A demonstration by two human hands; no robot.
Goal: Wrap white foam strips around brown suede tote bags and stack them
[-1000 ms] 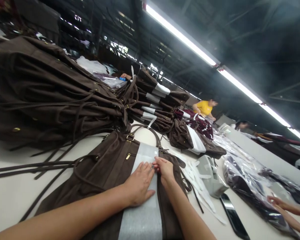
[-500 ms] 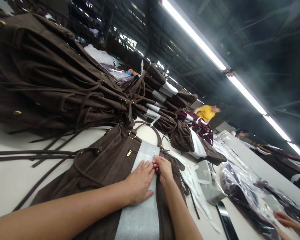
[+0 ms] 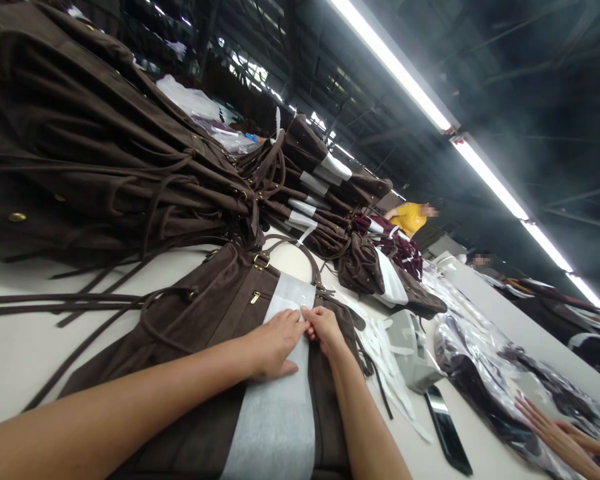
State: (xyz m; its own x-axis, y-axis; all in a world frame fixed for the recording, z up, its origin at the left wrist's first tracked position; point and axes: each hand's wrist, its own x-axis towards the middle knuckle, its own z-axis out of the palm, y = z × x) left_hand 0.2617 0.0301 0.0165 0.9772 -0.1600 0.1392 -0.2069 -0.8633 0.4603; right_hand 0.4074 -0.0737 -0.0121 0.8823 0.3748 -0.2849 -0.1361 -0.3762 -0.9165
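the left hand (image 3: 275, 343) lies flat, open, on a pale paper band (image 3: 280, 420) across one brown bag (image 3: 217, 320), its contents hidden, on the white table (image 3: 10, 383); close beside, the right hand (image 3: 324, 328) pinches thumb to forefinger, anything between too small to tell. one grey container (image 3: 414, 353), contents unclear, stands near one phone (image 3: 447, 427). clear plastic (image 3: 490, 363) covers dark goods (image 3: 467, 393) near another person's hands (image 3: 555, 427). tube lights (image 3: 395, 63) hang overhead.

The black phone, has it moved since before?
No, the black phone lies at the same spot beside the grey box; only the camera's view shifted.
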